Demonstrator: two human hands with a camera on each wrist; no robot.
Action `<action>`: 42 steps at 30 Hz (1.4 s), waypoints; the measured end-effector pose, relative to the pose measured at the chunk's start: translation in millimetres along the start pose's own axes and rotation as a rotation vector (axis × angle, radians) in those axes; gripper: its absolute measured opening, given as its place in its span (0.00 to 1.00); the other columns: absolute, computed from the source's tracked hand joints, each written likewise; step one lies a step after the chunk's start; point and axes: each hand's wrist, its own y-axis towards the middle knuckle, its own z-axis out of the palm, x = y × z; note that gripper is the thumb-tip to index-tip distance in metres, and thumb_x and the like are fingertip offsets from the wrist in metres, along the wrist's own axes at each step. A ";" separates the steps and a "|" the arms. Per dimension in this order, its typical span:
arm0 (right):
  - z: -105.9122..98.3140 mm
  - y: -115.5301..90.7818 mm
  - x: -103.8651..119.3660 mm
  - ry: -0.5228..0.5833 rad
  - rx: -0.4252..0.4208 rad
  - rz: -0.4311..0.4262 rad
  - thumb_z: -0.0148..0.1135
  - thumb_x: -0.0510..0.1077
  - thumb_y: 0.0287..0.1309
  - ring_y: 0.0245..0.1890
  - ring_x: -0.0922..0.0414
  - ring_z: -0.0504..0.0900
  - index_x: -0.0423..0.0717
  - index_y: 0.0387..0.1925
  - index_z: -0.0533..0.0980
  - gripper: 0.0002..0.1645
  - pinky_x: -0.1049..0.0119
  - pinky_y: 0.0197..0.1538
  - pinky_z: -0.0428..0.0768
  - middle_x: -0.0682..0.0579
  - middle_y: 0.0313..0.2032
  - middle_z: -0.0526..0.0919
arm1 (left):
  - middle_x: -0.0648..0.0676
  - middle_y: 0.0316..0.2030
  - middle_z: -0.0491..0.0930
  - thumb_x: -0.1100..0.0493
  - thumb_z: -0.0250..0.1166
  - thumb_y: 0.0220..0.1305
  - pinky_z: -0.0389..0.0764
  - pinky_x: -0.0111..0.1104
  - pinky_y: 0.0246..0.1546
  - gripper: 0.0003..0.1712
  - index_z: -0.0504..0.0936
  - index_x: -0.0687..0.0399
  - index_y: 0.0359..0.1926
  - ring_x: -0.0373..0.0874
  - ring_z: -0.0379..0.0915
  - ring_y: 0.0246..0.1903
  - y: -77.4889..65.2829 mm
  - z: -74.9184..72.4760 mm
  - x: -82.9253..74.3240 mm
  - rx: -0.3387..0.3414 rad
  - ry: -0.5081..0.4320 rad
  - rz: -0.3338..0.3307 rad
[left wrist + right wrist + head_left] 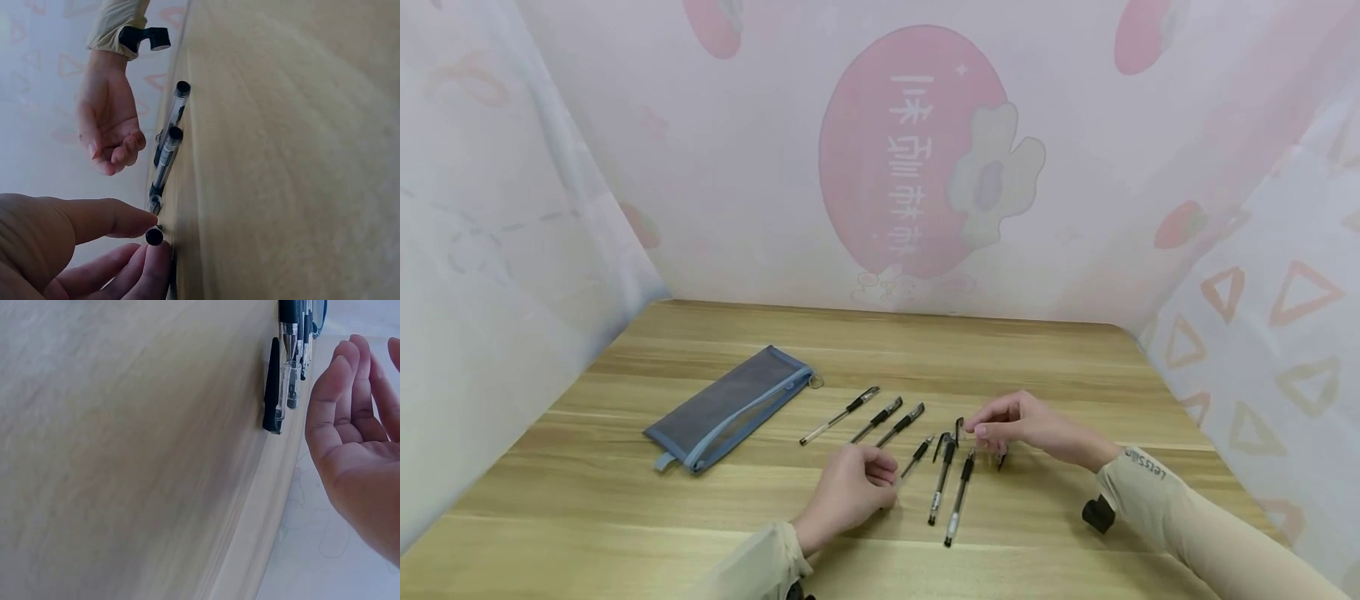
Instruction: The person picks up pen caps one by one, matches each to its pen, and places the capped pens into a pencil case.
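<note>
My left hand pinches the rear end of an uncapped black gel pen between thumb and fingers. Its round black end faces the left wrist camera. To the right lie two more gel pens with clear barrels and black grips, their rear ends toward me. Small black pen caps lie around their far tips. Over these caps hovers my right hand, fingers loosely bent and holding nothing. In the right wrist view, a black cap lies on the table beside that hand.
Three pens lie slanted in a row beyond my left hand. Farther left is a grey mesh pencil case with blue trim and a zipper. The wooden table is enclosed by a printed cloth backdrop.
</note>
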 end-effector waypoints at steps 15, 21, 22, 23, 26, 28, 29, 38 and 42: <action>3.5 10.2 -0.5 -0.147 0.074 0.088 0.64 0.49 0.66 0.37 0.43 0.81 0.43 0.50 0.82 0.17 0.53 0.42 0.83 0.41 0.40 0.84 | 0.51 0.34 0.86 0.66 0.72 0.57 0.82 0.37 0.41 0.13 0.86 0.64 0.44 0.41 0.81 0.36 -2.6 -20.1 0.3 -0.003 -0.101 -0.151; 3.2 20.0 11.3 -0.188 0.062 -0.021 0.64 0.45 0.65 0.32 0.44 0.81 0.38 0.48 0.82 0.16 0.52 0.36 0.83 0.37 0.37 0.84 | 0.53 0.36 0.86 0.66 0.73 0.56 0.82 0.33 0.36 0.12 0.86 0.64 0.43 0.42 0.82 0.36 -8.1 -24.5 -1.3 -0.019 -0.190 -0.168; 2.1 21.6 14.3 -0.205 0.055 -0.047 0.65 0.44 0.65 0.31 0.45 0.80 0.37 0.47 0.82 0.15 0.55 0.35 0.82 0.37 0.37 0.84 | 0.53 0.36 0.86 0.66 0.73 0.57 0.82 0.32 0.36 0.12 0.86 0.64 0.43 0.43 0.82 0.37 -9.1 -25.4 -1.5 -0.023 -0.207 -0.164; 0.8 23.2 17.4 -0.230 0.047 -0.064 0.66 0.44 0.64 0.31 0.46 0.81 0.37 0.46 0.83 0.15 0.57 0.34 0.82 0.38 0.37 0.85 | 0.54 0.37 0.86 0.66 0.73 0.57 0.82 0.32 0.36 0.12 0.86 0.64 0.43 0.43 0.82 0.37 -10.1 -26.4 -1.6 -0.030 -0.224 -0.156; -2.8 28.7 23.6 -0.328 0.020 -0.107 0.67 0.44 0.62 0.33 0.50 0.81 0.39 0.43 0.83 0.13 0.64 0.34 0.81 0.44 0.36 0.85 | 0.57 0.39 0.85 0.67 0.73 0.56 0.82 0.30 0.36 0.13 0.86 0.66 0.43 0.45 0.82 0.37 -13.0 -29.1 -2.5 -0.052 -0.281 -0.147; -4.5 33.0 24.2 -0.388 0.011 -0.121 0.68 0.43 0.62 0.35 0.52 0.82 0.41 0.42 0.84 0.11 0.64 0.37 0.81 0.49 0.36 0.86 | 0.58 0.40 0.85 0.67 0.73 0.56 0.81 0.29 0.36 0.14 0.86 0.67 0.44 0.45 0.82 0.37 -14.4 -30.9 -2.9 -0.062 -0.305 -0.148; -5.3 35.3 23.4 -0.411 0.012 -0.123 0.69 0.42 0.61 0.36 0.52 0.82 0.41 0.42 0.84 0.10 0.63 0.38 0.82 0.50 0.36 0.86 | 0.58 0.40 0.85 0.67 0.73 0.56 0.81 0.29 0.37 0.14 0.86 0.67 0.44 0.45 0.82 0.38 -14.8 -31.9 -3.3 -0.067 -0.318 -0.152; -9.1 54.9 14.7 -0.487 0.094 -0.182 0.70 0.36 0.58 0.39 0.51 0.82 0.39 0.44 0.83 0.11 0.53 0.42 0.83 0.44 0.39 0.85 | 0.62 0.40 0.85 0.64 0.72 0.58 0.81 0.31 0.41 0.16 0.85 0.67 0.47 0.47 0.83 0.38 -18.4 -39.5 -6.0 -0.042 -0.436 -0.181; -8.5 60.1 15.4 -0.475 0.124 -0.197 0.71 0.35 0.57 0.39 0.50 0.82 0.38 0.43 0.83 0.11 0.53 0.41 0.83 0.43 0.40 0.85 | 0.61 0.41 0.85 0.63 0.72 0.59 0.81 0.31 0.41 0.17 0.84 0.67 0.48 0.47 0.83 0.40 -18.8 -40.7 -7.4 -0.039 -0.443 -0.197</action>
